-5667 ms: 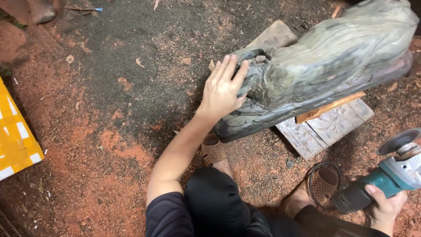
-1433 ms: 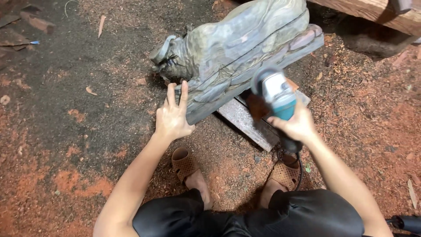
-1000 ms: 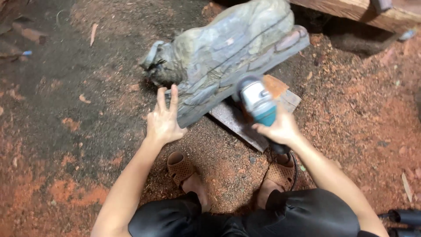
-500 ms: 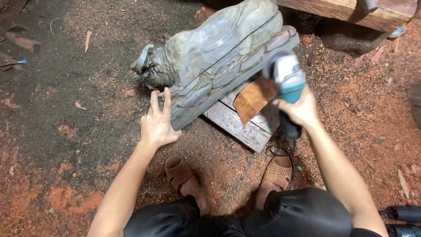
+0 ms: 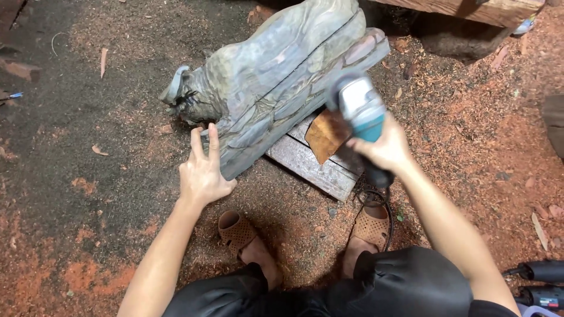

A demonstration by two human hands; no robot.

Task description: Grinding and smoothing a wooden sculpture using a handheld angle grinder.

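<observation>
A grey-green carved wooden block (image 5: 282, 82) lies tilted on a weathered plank (image 5: 314, 164) on the sawdust ground. My left hand (image 5: 202, 173) rests flat, fingers apart, against the carving's near lower edge. My right hand (image 5: 385, 147) grips a teal angle grinder (image 5: 358, 108) with a brown sanding disc (image 5: 326, 136) held just beside the carving's lower right side, above the plank. The grinder's black cord (image 5: 376, 199) loops down by my right sandal.
My feet in brown sandals (image 5: 238, 232) stand on reddish sawdust in front of the carving. A timber beam (image 5: 470, 9) lies at the top right. Two dark power tools (image 5: 540, 282) sit at the bottom right corner. Wood scraps (image 5: 20, 69) lie at far left.
My right hand has brought the grinder from low at the right up to the carving's lower right side. My left hand has slid from on top of the carving to its near edge.
</observation>
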